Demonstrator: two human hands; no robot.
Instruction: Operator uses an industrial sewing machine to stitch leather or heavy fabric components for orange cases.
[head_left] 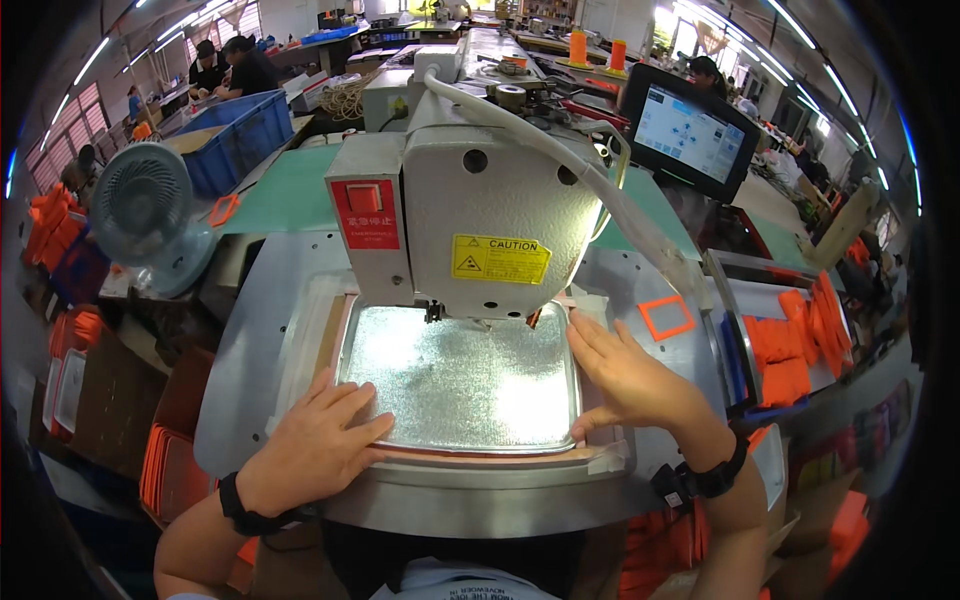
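A shiny silver rectangular panel [460,385] with rounded corners and a raised rim lies flat under the head of a grey industrial sewing machine [500,205]. A wooden-looking border [470,457] runs around it. My left hand [318,445] rests at the panel's lower left corner, its fingers spread and their tips on the rim. Along the right edge lies my right hand [620,375], fingers stretched forward and the thumb near the lower right corner. Neither hand grips anything. The machine head hides part of the panel's far edge.
An orange square frame [667,317] lies on the metal table [270,350] right of the machine. Further right stand a tray of orange pieces [780,345] and a screen [690,135]. A fan [145,205] and a blue crate [235,140] are at left. People work behind.
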